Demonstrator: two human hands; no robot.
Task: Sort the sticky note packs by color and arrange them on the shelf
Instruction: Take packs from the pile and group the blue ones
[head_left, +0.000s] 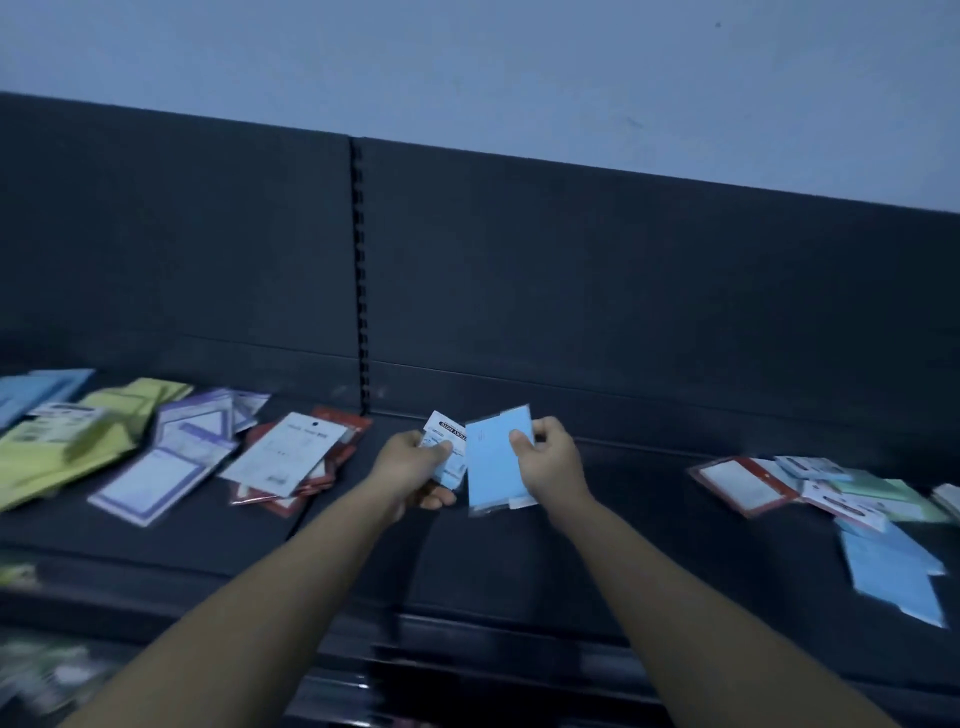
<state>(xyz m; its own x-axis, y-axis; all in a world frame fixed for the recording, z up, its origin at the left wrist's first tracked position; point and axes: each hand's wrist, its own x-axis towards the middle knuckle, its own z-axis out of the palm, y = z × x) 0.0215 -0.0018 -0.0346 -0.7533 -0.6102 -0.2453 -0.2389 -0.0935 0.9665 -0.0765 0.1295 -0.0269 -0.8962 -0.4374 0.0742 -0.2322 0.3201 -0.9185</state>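
Dark metal shelf, mid: left hand pinches white-labelled blue pack, print blurred; right hand pinches plain light-blue sticky note pack, partly overlapping it.

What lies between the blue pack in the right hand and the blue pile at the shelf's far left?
The light blue sticky note pack would have to pass over the red-edged, purple-bordered and yellow-green piles to reach the blue pile.
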